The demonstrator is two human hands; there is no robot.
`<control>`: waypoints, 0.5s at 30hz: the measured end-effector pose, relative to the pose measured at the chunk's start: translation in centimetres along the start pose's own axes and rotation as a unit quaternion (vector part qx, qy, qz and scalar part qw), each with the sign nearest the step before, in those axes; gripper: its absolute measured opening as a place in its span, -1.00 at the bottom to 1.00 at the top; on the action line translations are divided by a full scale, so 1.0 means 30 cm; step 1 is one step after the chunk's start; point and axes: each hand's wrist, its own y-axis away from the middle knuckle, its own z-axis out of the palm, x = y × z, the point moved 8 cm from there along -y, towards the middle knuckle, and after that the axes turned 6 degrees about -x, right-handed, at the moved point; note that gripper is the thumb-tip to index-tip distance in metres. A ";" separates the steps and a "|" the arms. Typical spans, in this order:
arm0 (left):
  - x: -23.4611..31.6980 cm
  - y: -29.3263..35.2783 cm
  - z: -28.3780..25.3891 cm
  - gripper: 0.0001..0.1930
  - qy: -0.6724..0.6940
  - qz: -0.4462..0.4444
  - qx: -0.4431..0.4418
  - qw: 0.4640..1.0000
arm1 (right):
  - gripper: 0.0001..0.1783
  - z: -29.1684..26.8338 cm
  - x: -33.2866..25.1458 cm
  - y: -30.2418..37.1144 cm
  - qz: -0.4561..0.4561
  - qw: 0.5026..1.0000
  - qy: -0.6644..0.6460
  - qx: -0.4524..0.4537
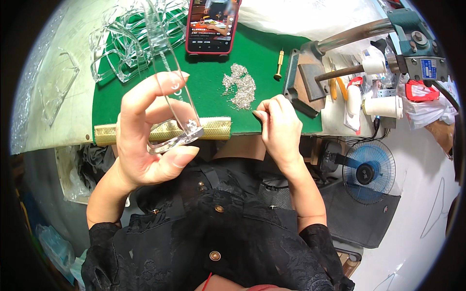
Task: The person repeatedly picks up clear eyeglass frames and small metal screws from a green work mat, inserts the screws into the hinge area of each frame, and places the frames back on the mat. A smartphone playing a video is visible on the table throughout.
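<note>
Raised on the left, my left hand is closed on a clear plastic eyeglass frame, thumb below and fingers behind it. One temple arm of the frame points upward, and its hinge corner is by my thumb. My right hand rests low over the green mat with its fingers pinched together. Whatever it may hold is too small to see. Just left of those fingers lies a loose pile of tiny silvery metal screws. Several more clear eyeglass frames are heaped at the back left.
A phone in a red case stands at the back. A brass-coloured screwdriver stands right of the pile. The heavy press fills the right. Along the front edge runs a gold perforated strip. A blue fan stands below.
</note>
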 end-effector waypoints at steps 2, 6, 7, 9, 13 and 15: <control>0.003 -0.005 0.009 -0.12 -0.014 0.027 -0.031 0.999 | -0.86 0.003 -0.003 -0.001 0.003 1.000 0.008 -0.003; 0.018 -0.020 0.041 -0.13 -0.004 0.043 -0.081 0.996 | -0.87 0.004 0.015 0.009 -0.010 1.000 -0.004 -0.003; 0.024 -0.026 0.048 -0.14 -0.002 0.051 -0.092 0.995 | -0.87 0.006 0.016 0.011 -0.024 1.000 0.002 -0.007; 0.033 -0.038 0.072 -0.15 0.008 0.054 -0.109 0.992 | -0.87 0.004 0.020 0.013 -0.051 0.998 0.016 -0.015; 0.046 -0.074 0.149 -0.17 0.025 0.022 -0.158 0.987 | -0.93 -0.037 0.083 -0.002 -0.017 0.968 -0.247 -0.026; 0.040 -0.100 0.202 -0.17 0.044 -0.024 -0.170 0.984 | -0.92 -0.134 0.073 -0.022 -0.025 0.932 -0.361 0.014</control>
